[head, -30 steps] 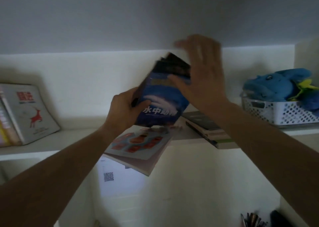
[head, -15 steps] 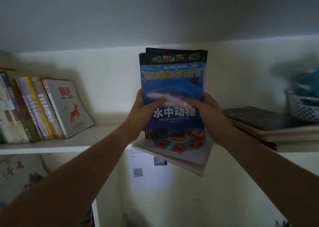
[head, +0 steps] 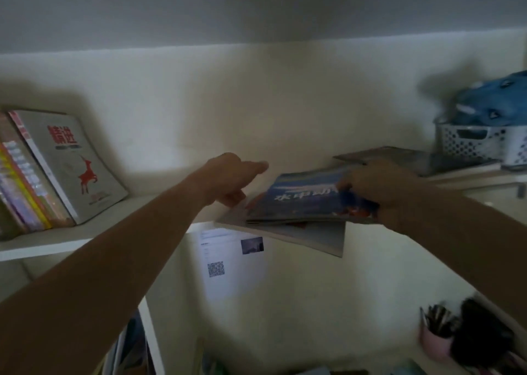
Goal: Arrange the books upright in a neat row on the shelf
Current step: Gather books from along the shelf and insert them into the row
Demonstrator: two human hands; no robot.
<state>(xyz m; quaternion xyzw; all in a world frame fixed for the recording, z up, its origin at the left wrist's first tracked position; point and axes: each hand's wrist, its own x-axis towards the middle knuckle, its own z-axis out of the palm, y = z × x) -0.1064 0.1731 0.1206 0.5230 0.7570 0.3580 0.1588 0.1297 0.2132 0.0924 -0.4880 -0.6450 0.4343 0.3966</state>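
— What are the fingers doing up there?

— The right hand (head: pixel 379 192) has its fingers curled over the near right corner of the blue book (head: pixel 302 200), gripping it. The left hand (head: pixel 228 179) sits just left of that book: the forefinger points toward the back wall, the other fingers look tucked under near the book's left edge. It's too blurred to tell if they grip anything.

— And the blue book itself?

— A thin, glossy softcover, blue with white characters, lying almost flat on the shelf (head: pixel 42 245). Under it there's a pale, flat book (head: pixel 319 239) whose corner juts out past the shelf's front edge.

— Anything else near it?

— Right of the blue book, touching nothing I can be sure of, a low stack of flat books (head: pixel 422 160), dark cover on top. Further right, a white plastic basket (head: pixel 479 142) with a perforated wall, and a soft blue plush toy (head: pixel 490 100) sitting in it. Well to the left of the blue book, a grey softcover with a red deer (head: pixel 71 165) leans on a row of colourful spines (head: pixel 20 180); it's tilted, cover slightly bowed.

— Below?

— Under the blue book, a white sheet with a QR code (head: pixel 228 263) on the wall. Lower right, a pink cup (head: pixel 433 343) with pens, blurred.
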